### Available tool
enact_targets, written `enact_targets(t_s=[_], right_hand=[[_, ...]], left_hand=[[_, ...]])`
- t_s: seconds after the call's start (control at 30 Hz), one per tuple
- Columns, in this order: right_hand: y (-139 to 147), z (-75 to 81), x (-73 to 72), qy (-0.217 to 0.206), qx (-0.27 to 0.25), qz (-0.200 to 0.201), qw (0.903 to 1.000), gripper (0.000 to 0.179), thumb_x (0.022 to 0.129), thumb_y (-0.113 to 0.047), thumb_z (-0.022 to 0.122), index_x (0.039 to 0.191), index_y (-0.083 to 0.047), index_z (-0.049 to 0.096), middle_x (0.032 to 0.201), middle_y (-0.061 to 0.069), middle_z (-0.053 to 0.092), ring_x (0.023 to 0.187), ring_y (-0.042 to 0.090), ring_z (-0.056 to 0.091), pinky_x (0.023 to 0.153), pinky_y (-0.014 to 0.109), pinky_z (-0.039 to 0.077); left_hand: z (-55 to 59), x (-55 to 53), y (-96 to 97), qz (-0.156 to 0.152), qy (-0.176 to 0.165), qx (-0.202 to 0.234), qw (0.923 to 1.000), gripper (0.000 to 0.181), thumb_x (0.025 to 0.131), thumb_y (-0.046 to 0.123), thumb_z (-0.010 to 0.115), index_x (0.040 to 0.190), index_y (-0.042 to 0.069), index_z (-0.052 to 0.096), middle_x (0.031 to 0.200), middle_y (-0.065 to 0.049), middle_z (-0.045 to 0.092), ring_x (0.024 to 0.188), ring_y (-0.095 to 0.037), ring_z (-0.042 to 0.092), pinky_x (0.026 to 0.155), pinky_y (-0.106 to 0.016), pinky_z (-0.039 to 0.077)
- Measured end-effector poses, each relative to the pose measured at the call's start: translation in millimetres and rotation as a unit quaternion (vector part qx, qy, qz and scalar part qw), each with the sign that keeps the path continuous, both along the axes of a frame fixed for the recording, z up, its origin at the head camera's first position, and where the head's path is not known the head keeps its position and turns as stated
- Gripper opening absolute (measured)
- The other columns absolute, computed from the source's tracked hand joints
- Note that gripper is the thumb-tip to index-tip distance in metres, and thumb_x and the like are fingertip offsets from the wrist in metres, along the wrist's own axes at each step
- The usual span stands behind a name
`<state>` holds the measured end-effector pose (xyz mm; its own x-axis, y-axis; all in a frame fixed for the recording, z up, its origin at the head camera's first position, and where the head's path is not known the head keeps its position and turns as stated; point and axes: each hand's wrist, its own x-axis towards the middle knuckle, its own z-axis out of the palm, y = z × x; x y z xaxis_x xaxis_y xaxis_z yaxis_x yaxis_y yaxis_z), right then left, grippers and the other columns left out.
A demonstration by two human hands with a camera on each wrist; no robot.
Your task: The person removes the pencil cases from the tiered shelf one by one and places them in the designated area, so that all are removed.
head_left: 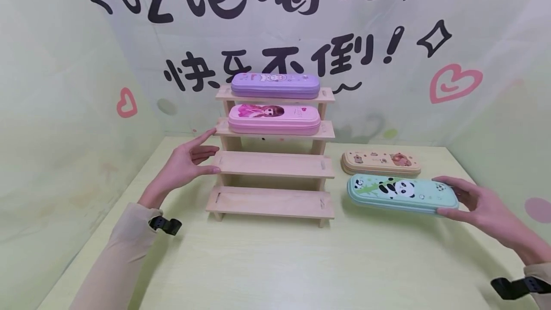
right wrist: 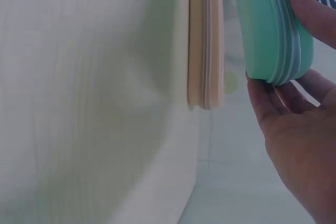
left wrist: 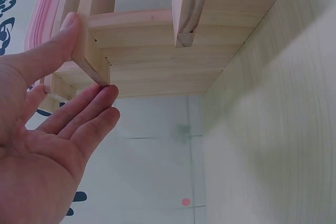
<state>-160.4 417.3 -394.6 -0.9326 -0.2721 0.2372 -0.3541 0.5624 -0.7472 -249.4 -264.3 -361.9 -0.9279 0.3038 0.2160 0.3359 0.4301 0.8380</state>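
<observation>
My left hand (head_left: 184,164) is at the left side of a four-tier wooden display rack (head_left: 272,164). In the left wrist view, its thumb and fingers (left wrist: 97,124) hold a board's end from two sides. At the right, my right hand (head_left: 484,207) grips the right end of a mint-green panda pencil case (head_left: 402,194), thumb on one face and fingers on the other. That case (right wrist: 273,30) is raised off the table. A purple pencil case (head_left: 275,86) sits on the top tier, a pink one (head_left: 274,119) on the second. The two lower tiers are bare.
Behind the panda case, a beige pencil case (head_left: 380,164) with small printed pictures lies on the light table (head_left: 275,262). A printed cloth backdrop (head_left: 370,109) with large black lettering stands behind the rack and continues along both sides.
</observation>
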Motion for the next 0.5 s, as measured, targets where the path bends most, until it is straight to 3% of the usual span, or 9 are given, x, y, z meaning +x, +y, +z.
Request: enact_targets(t_s=[0.33, 0.5], right_hand=[[12, -13.8, -24.9, -0.057, 0.026, -0.012, 0.9979, 0.066, 0.092, -0.001, 0.081, 0.15, -0.001, 0.05, 0.119, -0.012, 0.064, 0.099, 0.001, 0.063, 0.074, 0.014, 0.054], [16, -20.4, -34.7, -0.066, 0.026, -0.009, 0.9974, 0.066, 0.092, -0.001, 0.081, 0.15, -0.001, 0.049, 0.119, -0.012, 0.065, 0.1, 0.001, 0.064, 0.075, 0.015, 0.056]], left_hand=[[1.3, 0.3, 0.5, 0.004, -0.003, 0.0, 1.0, 0.101, 0.084, 0.008, 0.091, 0.165, 0.033, 0.038, 0.141, -0.018, 0.064, 0.132, -0.032, 0.061, 0.112, -0.041, 0.049], [2.1, 1.5, 1.3, 0.005, -0.006, -0.006, 1.0, 0.101, 0.084, 0.009, 0.091, 0.166, 0.032, 0.036, 0.141, -0.019, 0.064, 0.132, -0.033, 0.061, 0.108, -0.031, 0.052]])
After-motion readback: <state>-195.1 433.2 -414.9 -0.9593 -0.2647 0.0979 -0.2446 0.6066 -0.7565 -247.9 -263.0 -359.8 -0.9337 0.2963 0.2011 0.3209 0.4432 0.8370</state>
